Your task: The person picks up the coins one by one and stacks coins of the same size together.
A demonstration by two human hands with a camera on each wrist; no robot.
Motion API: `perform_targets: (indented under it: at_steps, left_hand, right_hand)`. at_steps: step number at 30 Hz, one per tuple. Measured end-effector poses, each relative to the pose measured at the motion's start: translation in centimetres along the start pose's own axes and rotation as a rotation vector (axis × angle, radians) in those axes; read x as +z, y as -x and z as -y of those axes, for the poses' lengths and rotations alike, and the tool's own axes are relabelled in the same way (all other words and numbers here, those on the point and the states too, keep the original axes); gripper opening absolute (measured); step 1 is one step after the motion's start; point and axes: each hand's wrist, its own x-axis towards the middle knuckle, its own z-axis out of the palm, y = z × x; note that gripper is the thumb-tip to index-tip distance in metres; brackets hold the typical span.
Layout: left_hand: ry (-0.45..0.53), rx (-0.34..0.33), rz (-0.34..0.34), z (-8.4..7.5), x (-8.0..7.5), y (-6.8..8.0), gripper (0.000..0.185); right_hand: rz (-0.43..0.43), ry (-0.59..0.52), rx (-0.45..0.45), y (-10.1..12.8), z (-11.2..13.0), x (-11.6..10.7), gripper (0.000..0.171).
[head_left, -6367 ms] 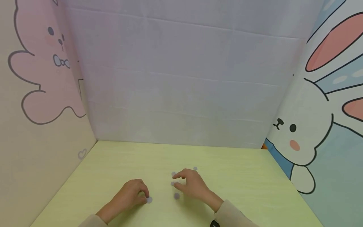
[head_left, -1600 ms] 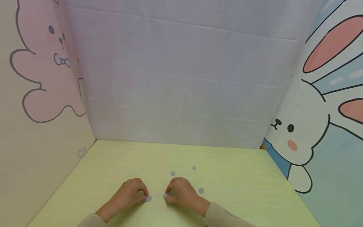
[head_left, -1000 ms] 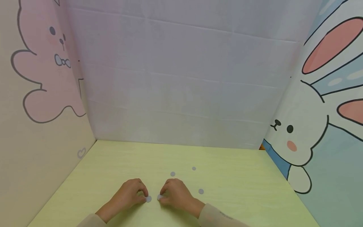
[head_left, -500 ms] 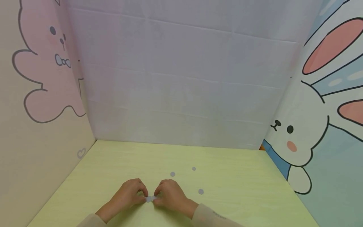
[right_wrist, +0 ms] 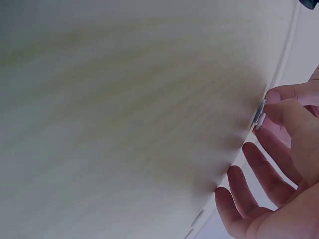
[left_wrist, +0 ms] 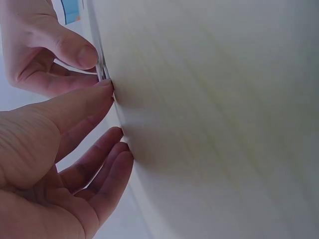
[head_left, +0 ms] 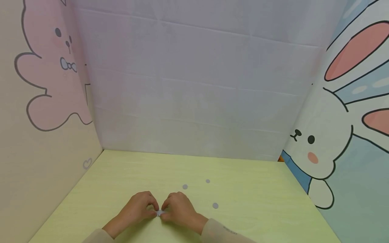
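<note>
Both hands meet at the front of the green bench [head_left: 258, 202], w/ the left hand [head_left: 138, 207] & right hand [head_left: 179, 210] pinching small grey discs [head_left: 160, 212] between fingertips. Three more coins [head_left: 215, 205] lie apart, right of the hands.

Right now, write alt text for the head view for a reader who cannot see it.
Two hands, the left hand and right hand, meet fingertip to fingertip over small grey discs on a pale green table. Three more loose discs lie apart beyond and to the right of the right hand. Cartoon rabbit panels wall the sides.
</note>
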Motion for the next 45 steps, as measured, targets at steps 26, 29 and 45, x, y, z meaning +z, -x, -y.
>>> perform_targets:
  at_steps: [26, 29, 45]
  left_hand:
    - [0.001, 0.019, -0.021, 0.48, 0.29, -0.08, 0.015]
    - [0.000, 0.018, -0.018, 0.41, 0.20, -0.04, 0.015]
    - [0.015, 0.005, -0.018, 0.46, 0.12, -0.11, 0.016]
  right_hand:
    - [-0.011, 0.057, 0.006, -0.13, 0.27, 0.00, 0.013]
    - [-0.017, 0.056, -0.009, -0.11, 0.15, 0.05, 0.013]
    - [0.020, 0.027, 0.055, 0.15, 0.20, -0.20, 0.011]
